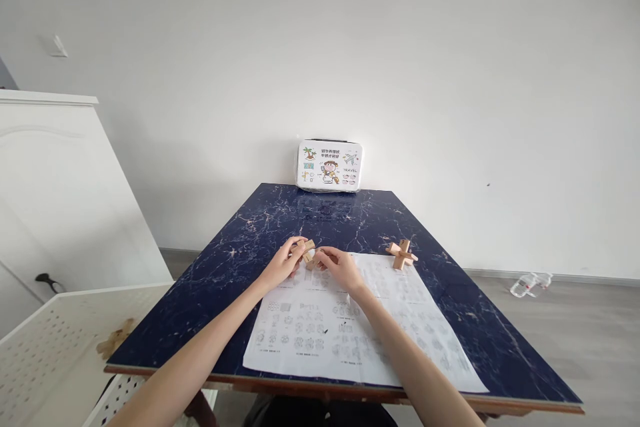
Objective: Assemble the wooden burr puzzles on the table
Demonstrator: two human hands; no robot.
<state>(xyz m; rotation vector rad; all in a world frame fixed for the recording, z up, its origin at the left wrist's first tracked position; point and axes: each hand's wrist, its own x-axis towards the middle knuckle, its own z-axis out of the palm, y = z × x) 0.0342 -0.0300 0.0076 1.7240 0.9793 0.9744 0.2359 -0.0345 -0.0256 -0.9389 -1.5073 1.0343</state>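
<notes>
My left hand (pixel 285 261) and my right hand (pixel 340 265) meet over the far edge of a white instruction sheet (pixel 350 327) printed with small diagrams. Both pinch small light wooden puzzle pieces (pixel 309 251) between their fingertips, the pieces touching each other. An assembled wooden cross-shaped puzzle (pixel 401 253) rests on the table to the right of my right hand, just past the sheet's corner.
The dark blue marble-patterned table (pixel 240 247) stands against a white wall. A white case with cartoon travel pictures (pixel 329 165) leans at its far edge. A white perforated rack (pixel 55 340) stands at the left, and plastic bottles (pixel 530 283) lie on the floor at the right.
</notes>
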